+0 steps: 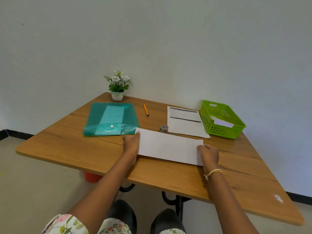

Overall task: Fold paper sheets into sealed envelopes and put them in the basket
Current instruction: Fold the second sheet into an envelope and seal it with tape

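I sit at a wooden bench [101,154] that stands against a plain pale wall [152,39]; the floor [33,183] under it is light, with a dark skirting line at 9 o'clock and at 4 o'clock.

At the centre lies the folded white paper [168,146], a long strip flat on the wood. My left hand [131,144] rests at its 9 o'clock end with the fingers [137,134] straight along the short edge. My right hand [208,154] holds the 3 o'clock end, the fingers curled on the edge; a pale string bracelet [213,173] is on this wrist.

The green basket [224,130] with holes in its walls stands at 2 o'clock, near the wall, and white folded paper [222,122] lies inside it. Just beside it, at 1 o'clock, is a printed sheet [185,127] with dark heading bars; the writing is too small to read. A small tape roll [164,128] stands touching or nearly touching this sheet. At 12 o'clock lies an orange pen [146,110]. At 10 o'clock is a teal plastic folder [111,119] with a snap button, and a lighter sheet shows through it. Behind it, at 11 o'clock, a white pot of white flowers [117,85] stands in the corner.
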Tool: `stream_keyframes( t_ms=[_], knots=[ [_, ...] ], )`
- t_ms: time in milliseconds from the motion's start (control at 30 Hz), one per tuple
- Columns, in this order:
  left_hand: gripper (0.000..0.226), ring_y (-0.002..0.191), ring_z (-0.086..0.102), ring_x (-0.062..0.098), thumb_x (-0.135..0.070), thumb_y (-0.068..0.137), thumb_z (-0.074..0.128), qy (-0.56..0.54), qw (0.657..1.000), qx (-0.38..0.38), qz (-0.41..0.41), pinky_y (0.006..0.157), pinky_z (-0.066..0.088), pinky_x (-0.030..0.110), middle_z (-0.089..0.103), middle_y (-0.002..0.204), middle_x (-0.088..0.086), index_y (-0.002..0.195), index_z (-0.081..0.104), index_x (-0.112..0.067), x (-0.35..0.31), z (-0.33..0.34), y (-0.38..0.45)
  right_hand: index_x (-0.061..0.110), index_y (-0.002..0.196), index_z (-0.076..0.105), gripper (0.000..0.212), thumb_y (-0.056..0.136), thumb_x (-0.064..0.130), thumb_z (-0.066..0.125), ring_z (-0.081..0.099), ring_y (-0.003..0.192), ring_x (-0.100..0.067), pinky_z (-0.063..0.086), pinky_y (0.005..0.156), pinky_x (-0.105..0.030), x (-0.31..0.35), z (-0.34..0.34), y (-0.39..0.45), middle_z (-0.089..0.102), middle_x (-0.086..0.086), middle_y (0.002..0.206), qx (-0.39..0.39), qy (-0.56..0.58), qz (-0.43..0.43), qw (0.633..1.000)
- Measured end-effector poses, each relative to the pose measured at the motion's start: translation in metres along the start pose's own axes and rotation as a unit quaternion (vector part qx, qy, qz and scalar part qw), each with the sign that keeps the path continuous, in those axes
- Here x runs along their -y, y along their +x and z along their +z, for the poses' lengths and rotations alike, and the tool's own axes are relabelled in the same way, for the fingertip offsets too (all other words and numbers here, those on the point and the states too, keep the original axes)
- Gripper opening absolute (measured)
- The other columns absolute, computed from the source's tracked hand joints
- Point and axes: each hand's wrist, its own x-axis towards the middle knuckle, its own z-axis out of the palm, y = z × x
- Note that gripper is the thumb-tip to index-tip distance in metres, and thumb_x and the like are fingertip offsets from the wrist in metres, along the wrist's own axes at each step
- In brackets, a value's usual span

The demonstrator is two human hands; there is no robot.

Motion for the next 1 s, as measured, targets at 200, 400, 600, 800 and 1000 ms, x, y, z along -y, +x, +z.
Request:
stream_keyframes(
  t_ms=[200,400,600,800,1000],
  knots=[
    [0.031,0.063,0.048,0.012,-0.029,0.098,0.05,0.205,0.959,-0.063,0.186,0.049,0.03,0.024,0.053,0.07,0.0,0.07,0.048,-0.017,0.005,0.0,0.006,0.009,0.101,0.071,0.017,0.089,0.018,0.063,0.059,0.09,-0.022,0.043,0.068,-0.027,-0.004,0.003,0.004,0.067,-0.004,0.096,-0.008,-0.04,-0.016,0.999],
    [0.032,0.071,0.052,0.017,-0.034,0.095,0.054,0.39,0.876,-0.095,0.268,0.056,0.033,0.027,0.059,0.081,0.006,0.075,0.062,-0.011,0.011,-0.013,0.021,0.012,0.122,0.061,0.033,0.09,0.023,0.064,0.06,0.104,-0.025,0.049,0.085,-0.034,-0.012,0.011,0.008,0.067,-0.009,0.115,-0.006,-0.144,-0.094,0.985],
    [0.033,0.101,0.049,0.022,-0.034,0.093,0.058,0.556,0.766,-0.125,0.296,0.079,0.042,0.032,0.056,0.112,0.009,0.119,0.059,-0.014,0.013,-0.01,0.027,0.015,0.121,0.062,0.034,0.091,0.032,0.059,0.054,0.11,-0.028,0.048,0.093,-0.039,-0.012,0.022,0.016,0.06,-0.011,0.12,-0.018,-0.314,-0.141,0.939],
    [0.028,0.11,0.053,0.026,-0.025,0.085,0.065,0.559,0.687,-0.057,0.461,0.09,0.036,0.042,0.061,0.118,0.01,0.111,0.065,-0.015,0.015,0.001,0.023,0.015,0.118,0.064,0.033,0.089,0.029,0.056,0.052,0.11,-0.029,0.047,0.092,-0.041,-0.009,0.036,0.015,0.058,-0.012,0.118,-0.058,-0.335,-0.126,0.932],
    [0.037,0.133,0.039,0.01,-0.05,0.091,0.049,0.559,0.707,0.117,0.416,0.112,0.016,0.045,0.05,0.142,-0.009,0.124,0.06,-0.037,0.027,0.002,0.032,0.015,0.108,0.067,0.027,0.084,0.024,0.059,0.051,0.105,-0.027,0.039,0.087,-0.039,0.005,0.064,0.005,0.058,-0.009,0.11,-0.092,-0.371,-0.239,0.893]
  ],
)
